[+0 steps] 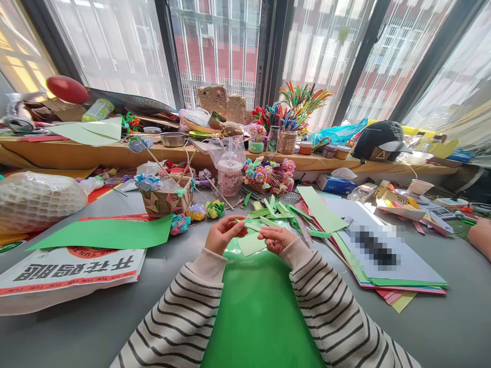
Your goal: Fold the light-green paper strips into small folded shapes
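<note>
Between my two hands is a narrow folded strip of light green paper (251,226). My left hand (225,234) pinches its left end with thumb and forefinger. At its right end, the fingers of my right hand (276,238) are closed on the same strip. Just below the strip, a square of pale green paper (251,245) lies on the shiny green mat (261,306). Behind my right hand sits a heap of cut and folded green paper pieces (282,210).
Left lies a green sheet (107,232) over a printed bag (76,271). A woven basket (166,197) of paper flowers and a pink-patterned cup (230,179) stand behind. Paper sheets (387,245) are stacked at right; another person's hand (480,236) shows at the right edge.
</note>
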Available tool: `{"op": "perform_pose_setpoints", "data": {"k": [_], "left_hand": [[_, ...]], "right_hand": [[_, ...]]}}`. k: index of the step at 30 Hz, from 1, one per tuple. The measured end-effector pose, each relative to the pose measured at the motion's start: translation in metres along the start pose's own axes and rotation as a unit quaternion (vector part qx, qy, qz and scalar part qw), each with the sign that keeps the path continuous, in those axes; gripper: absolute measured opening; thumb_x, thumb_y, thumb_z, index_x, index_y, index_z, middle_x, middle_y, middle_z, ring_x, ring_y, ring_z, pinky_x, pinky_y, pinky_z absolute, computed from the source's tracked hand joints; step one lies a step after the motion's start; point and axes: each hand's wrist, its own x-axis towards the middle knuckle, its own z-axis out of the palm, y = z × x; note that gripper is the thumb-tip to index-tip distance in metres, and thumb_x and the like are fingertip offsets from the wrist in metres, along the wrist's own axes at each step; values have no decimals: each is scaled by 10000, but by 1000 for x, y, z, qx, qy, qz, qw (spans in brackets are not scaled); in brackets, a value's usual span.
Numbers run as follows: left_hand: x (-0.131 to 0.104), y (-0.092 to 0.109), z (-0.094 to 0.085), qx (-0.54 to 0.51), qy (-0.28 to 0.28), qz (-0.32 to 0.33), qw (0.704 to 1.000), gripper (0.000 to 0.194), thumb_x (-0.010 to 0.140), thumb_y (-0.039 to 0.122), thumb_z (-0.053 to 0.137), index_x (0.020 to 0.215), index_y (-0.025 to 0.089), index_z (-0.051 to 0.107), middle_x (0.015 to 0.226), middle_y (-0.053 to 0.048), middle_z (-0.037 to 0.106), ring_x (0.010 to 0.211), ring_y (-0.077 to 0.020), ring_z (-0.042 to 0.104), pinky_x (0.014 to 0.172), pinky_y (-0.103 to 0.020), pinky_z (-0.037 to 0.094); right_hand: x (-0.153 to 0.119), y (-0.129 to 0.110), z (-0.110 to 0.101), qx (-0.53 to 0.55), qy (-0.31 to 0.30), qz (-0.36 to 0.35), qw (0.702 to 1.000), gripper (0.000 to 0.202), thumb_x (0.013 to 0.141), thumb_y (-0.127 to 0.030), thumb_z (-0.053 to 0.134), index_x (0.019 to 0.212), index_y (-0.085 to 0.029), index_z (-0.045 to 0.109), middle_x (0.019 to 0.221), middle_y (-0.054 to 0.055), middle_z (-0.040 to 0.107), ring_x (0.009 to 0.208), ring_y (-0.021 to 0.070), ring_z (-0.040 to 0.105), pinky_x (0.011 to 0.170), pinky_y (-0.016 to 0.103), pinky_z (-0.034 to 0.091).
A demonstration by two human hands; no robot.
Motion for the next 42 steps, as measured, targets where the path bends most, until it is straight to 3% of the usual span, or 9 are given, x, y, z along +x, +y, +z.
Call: {"op": "perform_pose_setpoints", "data": {"k": [4,9,16,19,24,28,36,42], "left_hand": [[0,2,-1,17,-11,-3,1000,214,514,279,661,643,138,565,470,7,592,480,-127,566,504,-242,477],[1,2,-2,24,-4,-31,999,242,518,314,655,620,130,536,490,-9,607,473,-129,569,499,-250,476],[1,2,-2,33,0,-38,999,237,548,326,634,590,129,510,484,-8,600,458,-120,564,486,-240,468],[2,-1,0,35,-4,-30,999,249,539,333,636,620,130,517,488,2,584,483,-129,573,464,-228,463],[1,-6,2,58,-19,-1,998,248,482,291,673,636,123,575,562,-3,589,526,-142,583,482,-233,479],[1,-5,0,80,-12,-15,997,218,483,274,675,613,121,591,546,-9,598,515,-134,580,541,-245,483],[2,-4,-1,67,3,13,998,310,498,275,668,756,142,558,546,21,573,513,-127,576,524,-230,471],[4,-5,-3,66,0,4,998,248,511,290,656,692,135,589,678,-26,622,668,-148,570,612,-255,476]], "right_hand": [[-3,-4,0,-9,-35,-39,999,228,556,-206,634,784,-200,642,558,-10,592,379,21,451,386,128,402],[-4,-6,5,-109,23,-109,988,208,553,-268,636,743,-186,650,577,-1,597,483,68,530,497,191,463],[-4,0,9,-256,66,-275,924,291,523,-278,657,779,-143,631,714,33,598,541,105,549,516,250,503],[-3,4,8,-277,81,-307,907,251,555,-299,633,743,-133,636,635,33,598,506,114,556,496,252,504],[-1,7,8,-285,80,-306,905,202,577,-313,616,678,-139,635,526,20,587,457,125,563,472,254,502],[-2,4,7,-295,76,-283,909,220,569,-317,620,691,-135,630,523,23,596,470,135,573,481,261,499],[0,2,3,-286,102,-253,919,216,552,-324,626,640,-128,608,486,12,579,436,117,551,460,249,482],[1,-1,-1,-284,103,-234,924,230,534,-329,634,633,-123,605,492,11,575,446,116,549,473,261,487]]}}
